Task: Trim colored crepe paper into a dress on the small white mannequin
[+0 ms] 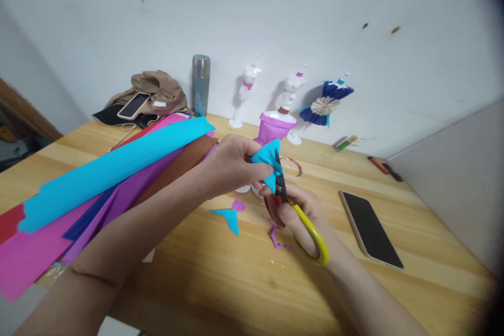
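My left hand (232, 165) is closed in a pinch on a small folded piece of cyan paper (268, 160) held above the wooden table (220, 273). My right hand (303, 212) grips yellow-handled scissors (305, 226), whose dark blades (279, 181) point up against the cyan piece. Cyan (228, 218) and purple scraps (277, 236) lie on the table below the hands.
Long sheets of cyan, purple, brown and pink paper (98, 184) lie at the left. A phone (370, 228) rests at the right. By the wall stand white mannequin figures (246, 94), one in a purple paper skirt (275, 126), a flask (200, 84), a bag (153, 92) and a tape roll (291, 165).
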The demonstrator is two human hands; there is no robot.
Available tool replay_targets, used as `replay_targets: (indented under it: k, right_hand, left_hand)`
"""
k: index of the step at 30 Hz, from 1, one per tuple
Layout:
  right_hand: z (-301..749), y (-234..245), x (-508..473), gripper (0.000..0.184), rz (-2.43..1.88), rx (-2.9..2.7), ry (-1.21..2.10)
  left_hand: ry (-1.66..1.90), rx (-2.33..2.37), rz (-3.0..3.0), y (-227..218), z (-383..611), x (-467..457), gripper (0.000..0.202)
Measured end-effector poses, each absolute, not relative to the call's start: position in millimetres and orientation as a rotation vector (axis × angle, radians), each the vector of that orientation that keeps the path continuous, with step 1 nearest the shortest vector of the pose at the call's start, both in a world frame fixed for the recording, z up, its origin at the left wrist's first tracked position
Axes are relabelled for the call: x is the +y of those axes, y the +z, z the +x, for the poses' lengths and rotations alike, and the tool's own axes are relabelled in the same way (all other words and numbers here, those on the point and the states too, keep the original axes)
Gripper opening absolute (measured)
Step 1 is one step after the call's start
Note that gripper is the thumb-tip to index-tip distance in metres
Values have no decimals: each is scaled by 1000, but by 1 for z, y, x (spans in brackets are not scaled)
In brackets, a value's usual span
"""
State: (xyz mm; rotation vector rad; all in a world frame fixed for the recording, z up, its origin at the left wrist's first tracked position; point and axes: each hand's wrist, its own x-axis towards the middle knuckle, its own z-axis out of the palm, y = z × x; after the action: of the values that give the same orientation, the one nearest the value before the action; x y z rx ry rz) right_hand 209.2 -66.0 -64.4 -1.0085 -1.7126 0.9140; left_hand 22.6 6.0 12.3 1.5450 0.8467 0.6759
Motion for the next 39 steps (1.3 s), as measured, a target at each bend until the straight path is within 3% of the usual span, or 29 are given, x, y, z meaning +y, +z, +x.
replay_targets:
  k: [30,39]
  right_hand:
    - [205,-56,-70,64,-1100,-1635,1002]
    - [203,-59,-70,61,-1047,-1605,993]
  left_hand:
    - [606,830,1412,22,25,2,32]
    - [592,743,1452,16,23,5,23]
